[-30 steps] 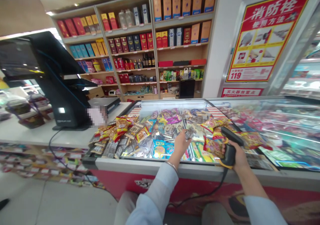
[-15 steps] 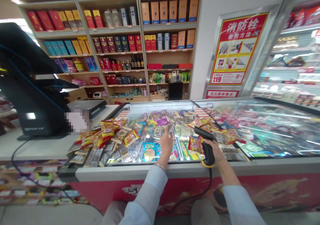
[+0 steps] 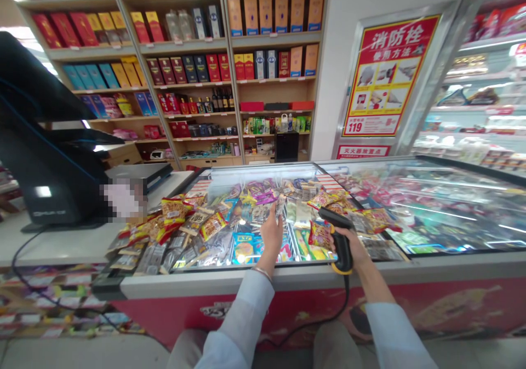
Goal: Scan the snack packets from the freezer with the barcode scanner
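Note:
My right hand (image 3: 356, 251) is wrapped round the grip of a black and yellow barcode scanner (image 3: 342, 243), its head pointing left. Beside the scanner's grip is a red and yellow snack bag (image 3: 319, 233); whether my fingers touch it I cannot tell. In my left hand (image 3: 272, 233), raised over the glass freezer top, is a small clear snack packet (image 3: 281, 205), pinched near the fingertips. More snack packets (image 3: 213, 225) lie in a loose heap on the left of the glass. Another red and yellow bag (image 3: 376, 219) lies to the right.
The chest freezer's grey front rim (image 3: 184, 285) runs across before me, with colourful packs under its glass. A black checkout terminal (image 3: 53, 183) and a flat scale (image 3: 158, 176) stand on the left counter. The scanner's cable (image 3: 329, 317) hangs down in front. Shelves of boxes (image 3: 263, 65) stand behind.
The view has shifted slightly. Both hands keep nearly the same place, with the packet in the left and the scanner in the right.

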The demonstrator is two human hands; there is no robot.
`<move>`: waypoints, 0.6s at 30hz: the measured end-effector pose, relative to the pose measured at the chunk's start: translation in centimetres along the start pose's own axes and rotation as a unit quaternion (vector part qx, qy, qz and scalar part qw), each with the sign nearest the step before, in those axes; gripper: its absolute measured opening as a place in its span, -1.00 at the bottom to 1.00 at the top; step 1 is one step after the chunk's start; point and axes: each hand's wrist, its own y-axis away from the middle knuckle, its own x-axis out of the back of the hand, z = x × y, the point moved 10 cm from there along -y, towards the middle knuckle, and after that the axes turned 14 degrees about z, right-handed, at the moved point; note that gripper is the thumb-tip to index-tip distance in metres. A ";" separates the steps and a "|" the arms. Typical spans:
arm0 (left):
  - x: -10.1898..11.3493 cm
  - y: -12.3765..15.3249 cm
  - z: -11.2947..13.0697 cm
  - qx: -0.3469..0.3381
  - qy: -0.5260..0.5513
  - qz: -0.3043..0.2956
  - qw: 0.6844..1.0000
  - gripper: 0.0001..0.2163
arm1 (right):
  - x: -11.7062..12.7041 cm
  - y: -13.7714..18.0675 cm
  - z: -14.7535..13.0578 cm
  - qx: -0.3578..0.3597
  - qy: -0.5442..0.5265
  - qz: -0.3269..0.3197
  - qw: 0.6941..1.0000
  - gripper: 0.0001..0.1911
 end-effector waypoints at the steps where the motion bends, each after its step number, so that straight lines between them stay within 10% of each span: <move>1: 0.0 0.0 0.0 0.001 0.001 0.001 1.000 -0.49 | -0.1 0.0 -0.1 0.005 0.004 0.001 1.000 -0.69; 18: 0.0 0.0 0.0 -0.002 0.017 -0.001 1.000 -0.54 | -1.7 0.4 -0.6 0.009 0.057 -0.041 0.998 -0.69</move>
